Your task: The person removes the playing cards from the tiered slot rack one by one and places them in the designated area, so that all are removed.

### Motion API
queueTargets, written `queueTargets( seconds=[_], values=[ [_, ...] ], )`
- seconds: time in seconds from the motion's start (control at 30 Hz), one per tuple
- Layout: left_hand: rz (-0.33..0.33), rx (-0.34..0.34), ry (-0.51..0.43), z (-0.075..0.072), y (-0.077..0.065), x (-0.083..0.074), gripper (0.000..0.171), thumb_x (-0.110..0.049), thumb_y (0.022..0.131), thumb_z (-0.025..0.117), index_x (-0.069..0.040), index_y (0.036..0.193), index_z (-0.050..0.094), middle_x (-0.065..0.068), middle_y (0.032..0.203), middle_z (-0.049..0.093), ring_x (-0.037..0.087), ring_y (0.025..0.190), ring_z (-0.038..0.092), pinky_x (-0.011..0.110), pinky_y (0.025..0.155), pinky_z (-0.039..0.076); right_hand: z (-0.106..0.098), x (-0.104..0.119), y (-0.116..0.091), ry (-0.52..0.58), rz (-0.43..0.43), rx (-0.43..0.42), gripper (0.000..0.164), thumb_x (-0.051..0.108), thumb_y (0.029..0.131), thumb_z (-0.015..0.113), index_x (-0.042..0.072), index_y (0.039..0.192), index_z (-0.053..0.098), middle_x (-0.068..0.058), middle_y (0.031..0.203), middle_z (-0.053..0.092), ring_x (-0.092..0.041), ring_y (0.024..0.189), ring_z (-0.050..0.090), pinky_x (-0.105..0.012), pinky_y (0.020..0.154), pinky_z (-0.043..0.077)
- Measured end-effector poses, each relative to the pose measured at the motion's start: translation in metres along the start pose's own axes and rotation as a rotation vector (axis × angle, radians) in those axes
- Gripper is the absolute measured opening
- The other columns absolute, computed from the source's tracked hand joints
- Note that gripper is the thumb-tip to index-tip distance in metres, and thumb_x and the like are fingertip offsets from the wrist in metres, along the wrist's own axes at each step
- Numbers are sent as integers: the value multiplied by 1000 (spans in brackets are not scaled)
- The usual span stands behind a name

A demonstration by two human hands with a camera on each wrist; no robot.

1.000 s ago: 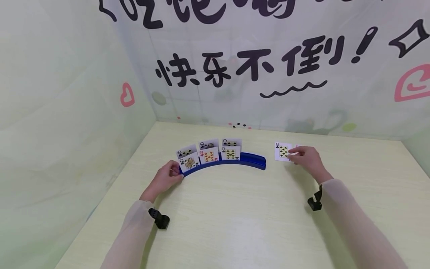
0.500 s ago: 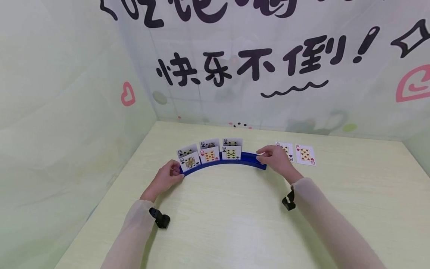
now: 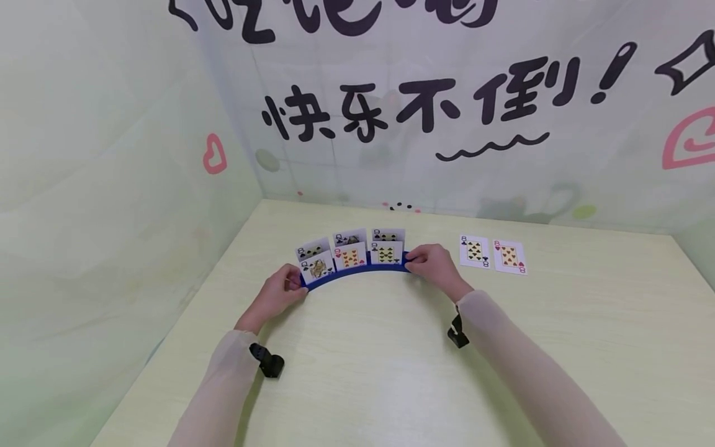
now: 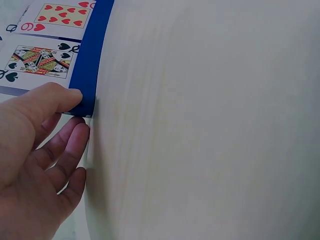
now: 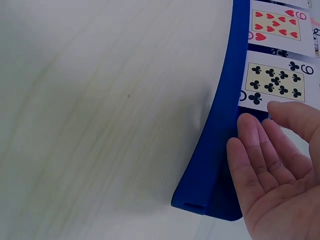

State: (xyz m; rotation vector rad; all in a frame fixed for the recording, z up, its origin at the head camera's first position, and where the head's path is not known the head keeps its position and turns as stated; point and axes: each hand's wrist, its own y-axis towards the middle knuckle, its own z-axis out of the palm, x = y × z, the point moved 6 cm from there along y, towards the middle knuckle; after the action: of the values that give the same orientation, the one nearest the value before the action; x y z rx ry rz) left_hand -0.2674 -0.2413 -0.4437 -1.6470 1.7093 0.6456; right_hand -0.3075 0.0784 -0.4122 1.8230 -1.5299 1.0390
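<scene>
A curved blue card holder [image 3: 352, 270] carries two rows of standing playing cards. Its front row shows a queen of spades [image 3: 317, 268], a nine of hearts [image 3: 350, 256] and a nine of clubs [image 3: 386, 253]; cards behind are partly hidden. At the holder's left end, my left hand [image 3: 275, 295] pinches the rim, thumb in front. My right hand [image 3: 436, 268] is over the holder's right part, beside the nine of clubs. In the right wrist view its thumb tip is at that card's corner, fingers fairly straight and grasping nothing.
An eight of clubs [image 3: 474, 251] and an eight of hearts [image 3: 509, 256] lie face up on the pale wooden table [image 3: 368, 347], right of the holder. A printed cloth [image 3: 346, 167] hangs behind the table, and another covers the left side.
My right hand has moved left from over the eight of clubs to the holder beside the nine of clubs, uncovering both eights. My left hand stays at the holder's left end.
</scene>
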Motion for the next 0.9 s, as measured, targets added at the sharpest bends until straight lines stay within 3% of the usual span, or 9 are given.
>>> queueTargets(
  seconds=[0.57, 0.9],
  values=[
    [4, -7, -1, 0, 0, 1, 36, -7, 85, 63, -1, 115, 45, 13, 102, 53, 25, 91, 51, 36, 80, 43, 13, 8, 11, -132, 27, -7, 9, 5, 81, 67, 0, 88, 68, -9, 82, 63, -17, 69, 57, -26, 61, 47],
    [5, -12, -5, 1, -1, -1, 35, -6, 85, 63, -1, 114, 45, 13, 100, 52, 24, 90, 50, 34, 80, 43, 12, 9, 10, -176, -14, -40, 4, 6, 81, 67, 2, 82, 68, -7, 78, 63, -16, 66, 56, -25, 59, 47]
  ],
)
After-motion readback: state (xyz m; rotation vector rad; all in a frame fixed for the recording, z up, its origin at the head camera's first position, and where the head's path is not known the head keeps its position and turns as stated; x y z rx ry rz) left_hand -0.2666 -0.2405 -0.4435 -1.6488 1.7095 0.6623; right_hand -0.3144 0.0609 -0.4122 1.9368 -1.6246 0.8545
